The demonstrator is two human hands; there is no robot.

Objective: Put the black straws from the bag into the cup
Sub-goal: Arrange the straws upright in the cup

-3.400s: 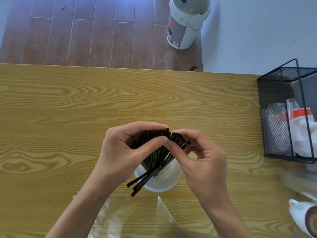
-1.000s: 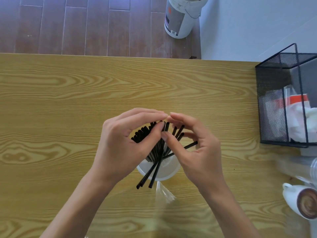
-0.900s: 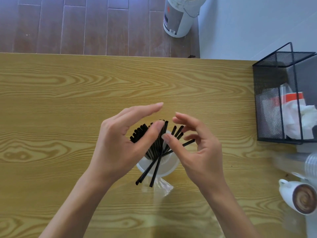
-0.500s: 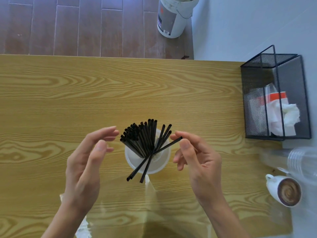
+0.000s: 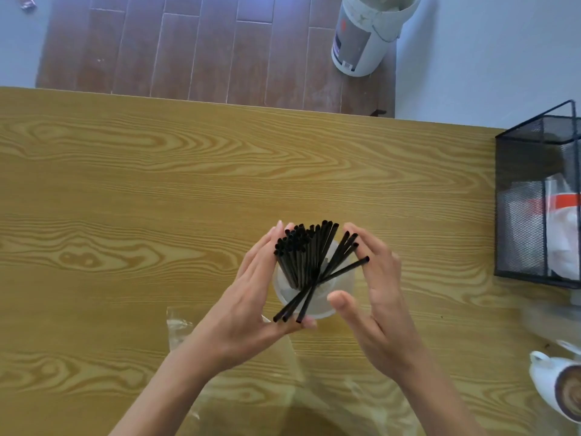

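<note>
A bundle of black straws (image 5: 301, 259) stands fanned out in a translucent white cup (image 5: 334, 305) on the wooden table (image 5: 157, 199). A few straws cross the others and stick out over the cup's near rim. My left hand (image 5: 248, 309) lies flat against the left side of the bundle, with its fingers straight and its thumb under the jutting ends. On the right side my right hand (image 5: 383, 303) has its fingers spread, and the fingertips touch the outer straws. The clear plastic bag (image 5: 283, 388) lies flat on the table below the cup, under my wrists.
A black mesh basket (image 5: 518, 215) with white and red packets stands at the right edge. A white mug of coffee (image 5: 556, 385) sits at the lower right, with blurred clear cups (image 5: 550, 319) above it. A white bucket (image 5: 367, 36) stands on the floor beyond the table.
Both hands let go of the straws and drew apart, leaving the bundle in the cup. They have now closed in again on either side of it.
</note>
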